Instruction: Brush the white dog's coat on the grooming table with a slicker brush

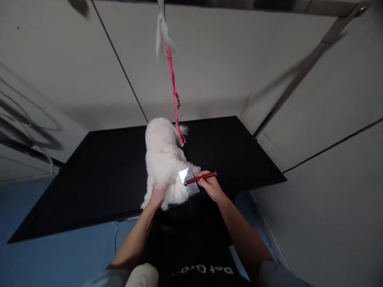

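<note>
A fluffy white dog [163,155] is on the black grooming table, close to its front edge. My right hand [211,186] is closed around the dark red handle of a slicker brush [189,183]. The brush's silver, rectangular head lies against the fur at the dog's near right side. My left hand [159,194] rests on the lower part of the dog's near side, its fingers buried in the coat and hidden. Beside the dog's head hangs a pink grooming loop [173,87], which ends in a small noose.
The black table [113,167] stretches out on both sides of the dog, against pale wall panels [209,67]. Overhead runs a metal bar [227,6], with a white strip of cloth [163,34] tied where the loop hangs. Hoses or cables [18,119] are at far left.
</note>
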Motion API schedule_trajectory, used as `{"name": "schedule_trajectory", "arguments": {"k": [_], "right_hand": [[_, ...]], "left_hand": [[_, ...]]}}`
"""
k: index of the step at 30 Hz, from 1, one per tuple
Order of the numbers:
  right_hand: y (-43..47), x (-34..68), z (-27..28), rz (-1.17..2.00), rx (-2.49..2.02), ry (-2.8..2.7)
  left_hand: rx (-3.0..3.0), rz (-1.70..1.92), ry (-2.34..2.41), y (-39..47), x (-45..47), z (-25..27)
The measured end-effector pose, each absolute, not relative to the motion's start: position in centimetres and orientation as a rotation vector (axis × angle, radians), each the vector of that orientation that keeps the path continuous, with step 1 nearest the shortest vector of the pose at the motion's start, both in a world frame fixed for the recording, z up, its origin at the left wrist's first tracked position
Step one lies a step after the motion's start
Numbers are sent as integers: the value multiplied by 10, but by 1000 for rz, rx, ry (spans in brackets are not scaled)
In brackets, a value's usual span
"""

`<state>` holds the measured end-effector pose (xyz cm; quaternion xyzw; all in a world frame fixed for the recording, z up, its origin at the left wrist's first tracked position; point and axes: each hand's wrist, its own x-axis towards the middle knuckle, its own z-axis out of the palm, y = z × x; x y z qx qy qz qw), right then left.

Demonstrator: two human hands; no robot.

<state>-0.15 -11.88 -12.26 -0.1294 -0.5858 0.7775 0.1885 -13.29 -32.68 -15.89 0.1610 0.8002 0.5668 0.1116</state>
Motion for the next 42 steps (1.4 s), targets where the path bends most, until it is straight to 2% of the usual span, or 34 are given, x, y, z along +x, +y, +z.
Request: {"name": "schedule_trajectory", "arguments": {"k": [6, 9, 11, 15, 18, 20, 24, 26, 29, 32, 34, 38, 42], "right_hand": [[-126, 0, -110, 1931, -446, -1416], [-137, -13, -110, 2144, -212, -1657], [-133, -25, -112, 2241, -257, -1643], [-117, -38, -114, 1999, -470, -1426], [-116, -48, -112, 2147, -303, -1592], [-112, -59, -109, 2250, -342, -1619], [-99, -78, -100, 1891, -599, -1402], [-101, -82, -98, 1918, -490, -1546], [-111, -84, -96, 2118, -410, -1836], [-116, -85, -91, 1931, -584, -1691], [-120, -82, -88, 1862, -539, -1672], [-129, -75, -87, 2086, -445, -1929], [-131, -70, -88, 1818, -592, -1771]], "left_hand": [[400, 1617, 2389, -333, -141, -171], [331, 1640, 2344, -335, -138, -171], [284, 1677, 2315, -335, -136, -169], [230, 1661, 2306, -334, -136, -170], [180, 1698, 2249, -330, -136, -175], [153, 1780, 2188, -326, -134, -177], [236, 1837, 2094, -322, -129, -174], [374, 1782, 2065, -323, -128, -172], [518, 1701, 2072, -325, -127, -170], [445, 1685, 2055, -324, -127, -172], [388, 1712, 2022, -321, -125, -173], [336, 1706, 1984, -315, -118, -174], [243, 1737, 2010, -309, -111, -172]]}}
